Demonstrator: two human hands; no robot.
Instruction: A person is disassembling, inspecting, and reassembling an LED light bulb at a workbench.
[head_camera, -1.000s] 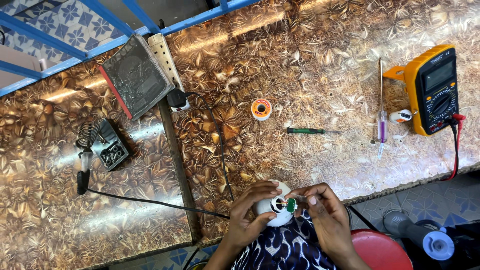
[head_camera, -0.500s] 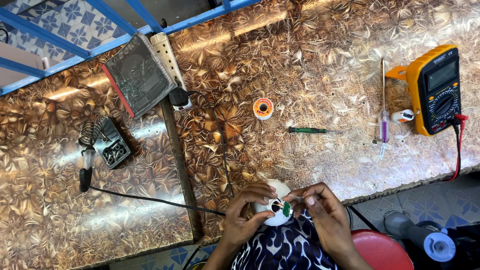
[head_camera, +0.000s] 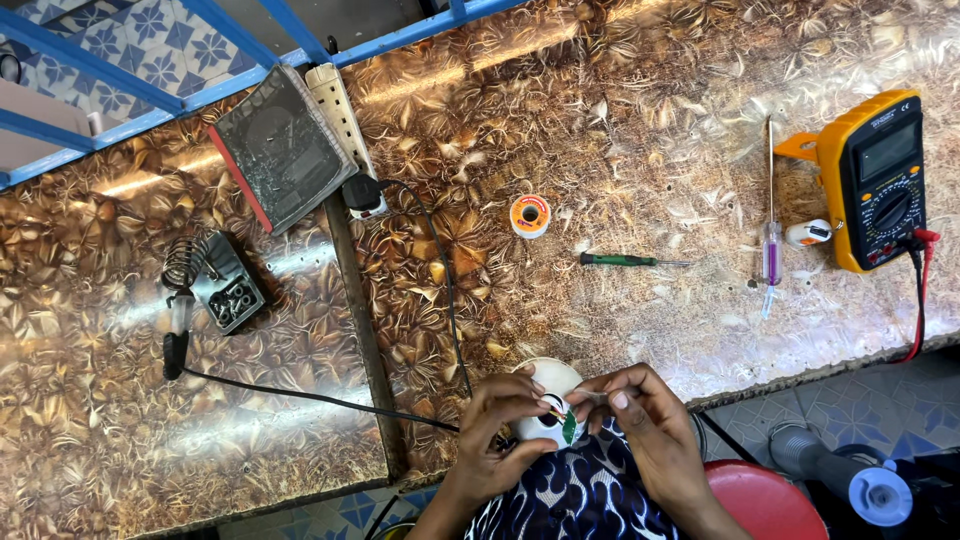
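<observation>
At the near edge of the patterned table, my left hand (head_camera: 497, 430) grips a small white round bulb-like housing (head_camera: 545, 425) with a green circuit board and coloured wires showing at its front. My right hand (head_camera: 640, 420) meets it from the right, with thumb and forefinger pinched on a thin wire or pin at the board. A white dome-shaped cover (head_camera: 553, 375) lies on the table just behind my fingers.
A soldering iron in its coil stand (head_camera: 205, 285), its black cable, a power strip (head_camera: 345, 135), a dark book (head_camera: 280, 150), a solder spool (head_camera: 530, 215), a green screwdriver (head_camera: 625, 261), a purple tester screwdriver (head_camera: 771, 240) and a yellow multimeter (head_camera: 875, 180) lie on the table. A red stool (head_camera: 765, 500) sits below right.
Both hands stay on the white housing at the table edge, with only slight finger movement. The view has shifted a little.
</observation>
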